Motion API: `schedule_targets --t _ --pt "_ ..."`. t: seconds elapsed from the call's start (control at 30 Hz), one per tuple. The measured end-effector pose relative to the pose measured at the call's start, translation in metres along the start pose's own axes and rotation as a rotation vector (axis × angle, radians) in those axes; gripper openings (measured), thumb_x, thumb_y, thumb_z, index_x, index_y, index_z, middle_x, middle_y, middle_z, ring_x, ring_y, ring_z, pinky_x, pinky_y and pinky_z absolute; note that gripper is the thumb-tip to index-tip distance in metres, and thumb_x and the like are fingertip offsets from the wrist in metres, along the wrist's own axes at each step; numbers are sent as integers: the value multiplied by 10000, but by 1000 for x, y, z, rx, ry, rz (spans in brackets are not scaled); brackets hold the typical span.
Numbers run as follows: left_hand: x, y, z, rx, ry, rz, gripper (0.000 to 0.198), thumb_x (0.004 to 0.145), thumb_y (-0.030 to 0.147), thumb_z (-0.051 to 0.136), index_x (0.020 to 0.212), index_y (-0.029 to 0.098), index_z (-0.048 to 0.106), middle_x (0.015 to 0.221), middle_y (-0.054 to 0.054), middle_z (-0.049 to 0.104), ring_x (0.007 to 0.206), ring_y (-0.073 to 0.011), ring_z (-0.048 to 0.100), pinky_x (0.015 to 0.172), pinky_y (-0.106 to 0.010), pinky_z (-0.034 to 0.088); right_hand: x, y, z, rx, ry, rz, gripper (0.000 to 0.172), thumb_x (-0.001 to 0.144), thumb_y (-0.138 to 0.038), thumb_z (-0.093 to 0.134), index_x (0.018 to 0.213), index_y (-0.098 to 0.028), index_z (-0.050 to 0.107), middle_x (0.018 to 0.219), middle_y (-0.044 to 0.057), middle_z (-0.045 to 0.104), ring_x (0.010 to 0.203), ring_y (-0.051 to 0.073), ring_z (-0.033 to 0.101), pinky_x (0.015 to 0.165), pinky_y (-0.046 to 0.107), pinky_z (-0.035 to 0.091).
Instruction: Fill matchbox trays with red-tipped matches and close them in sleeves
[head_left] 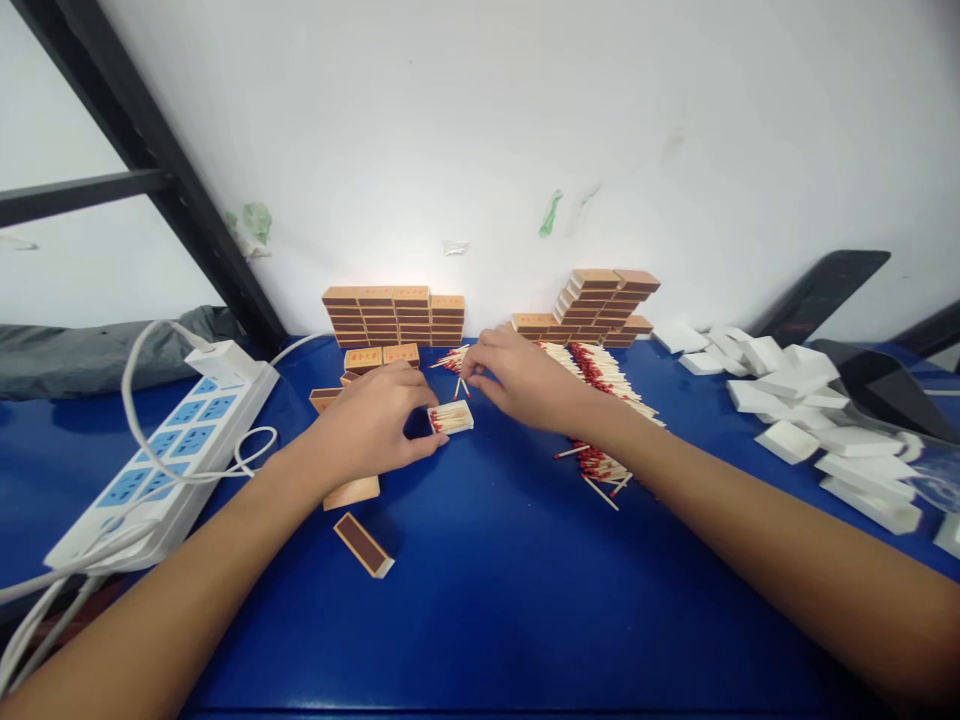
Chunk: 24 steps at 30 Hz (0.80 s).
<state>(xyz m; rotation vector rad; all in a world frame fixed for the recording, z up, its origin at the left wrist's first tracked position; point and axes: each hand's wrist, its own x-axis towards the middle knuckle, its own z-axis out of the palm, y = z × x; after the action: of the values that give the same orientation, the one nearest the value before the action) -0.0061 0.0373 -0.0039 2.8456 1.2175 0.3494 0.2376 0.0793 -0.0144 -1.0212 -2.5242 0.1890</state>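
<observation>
My left hand (382,415) grips a white matchbox tray (460,424) by its near and far sides, thumb in front. Red-tipped matches (448,415) lie side by side in the tray. Just right of and behind it, my right hand (504,375) has its fingers pinched around matches (461,386) whose red ends point down at the table. A small pile of matches (450,358) lies behind the right hand, partly covered by it. Under my right forearm spreads a large heap of matches (600,375). Matchbox sleeves (351,493) lie beside and below my left hand.
Closed matchboxes are stacked along the wall at left (397,318) and right (600,305). A brown-sided matchbox (364,545) lies nearer me. White trays (795,385) are heaped at right by a black phone-like slab (821,295). A corded power strip (169,455) is at left.
</observation>
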Motion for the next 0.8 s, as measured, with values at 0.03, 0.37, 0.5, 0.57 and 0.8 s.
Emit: schedule_targets --t 0.03,0.37,0.5,0.57,0.8 --pt "0 0 0 -2 6 4 217 920 392 765 992 189 785 1021 -99 764 1046 -306 699 903 -444 555 1 5 -1 -4 12 23 172 999 -104 543 1002 -186 694 1053 108 648 1042 261 543 927 382 428" --pt "0 -3 3 -14 32 18 227 933 397 737 1013 190 788 1009 -95 773 997 -298 705 874 -432 540 0 18 5 -55 -19 42 269 995 -90 552 1168 -182 737 1105 121 650 1039 263 565 921 375 441" --pt "-1 -1 2 -39 34 18 226 919 393 737 1018 199 798 1007 -85 782 1012 -292 712 887 -423 543 0 19 13 -68 -84 -47 331 1022 -86 545 1268 -187 742 1130 137 644 1104 280 544 951 386 432" --pt "-1 0 1 -36 18 6 217 916 390 735 1001 202 800 993 -82 781 1001 -286 710 871 -417 545 0 20 16 -73 -88 -48 269 1040 -113 544 1192 -178 756 1113 139 645 1112 286 533 947 387 425" --pt "0 1 1 -36 -10 -10 232 913 402 737 1008 201 804 991 -85 780 1001 -285 708 863 -419 549 0 27 16 -96 -131 -24 119 1040 -193 607 971 -167 701 1066 130 641 1072 286 525 943 383 423"
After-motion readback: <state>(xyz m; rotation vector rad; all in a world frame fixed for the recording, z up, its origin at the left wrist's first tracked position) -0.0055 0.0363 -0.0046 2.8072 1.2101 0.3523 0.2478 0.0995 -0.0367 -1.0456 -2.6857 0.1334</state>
